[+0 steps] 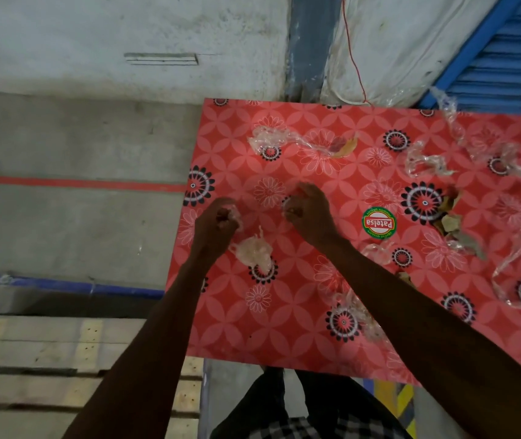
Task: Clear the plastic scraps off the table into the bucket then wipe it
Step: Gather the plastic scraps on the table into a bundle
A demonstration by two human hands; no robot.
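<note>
The red flower-patterned table (303, 343) carries several clear plastic scraps. My left hand (216, 223) is near the table's left edge, its fingers closed on a crumpled clear plastic scrap. My right hand (311, 210) is beside it, fingers pinched on a small clear scrap (287, 208). A wad of clear plastic (254, 248) lies just under my left hand. Another long scrap (284, 139) lies at the far side. More strips (424, 161) and loops (512, 280) trail off to the right. No bucket is in view.
Dry brown leaves (449, 221) lie among the scraps on the right, one more (346, 147) at the far side. A round green sticker (378, 223) marks the table. A wooden pallet (47, 353) stands on the concrete floor at the left. A blue shutter (506, 64) is behind.
</note>
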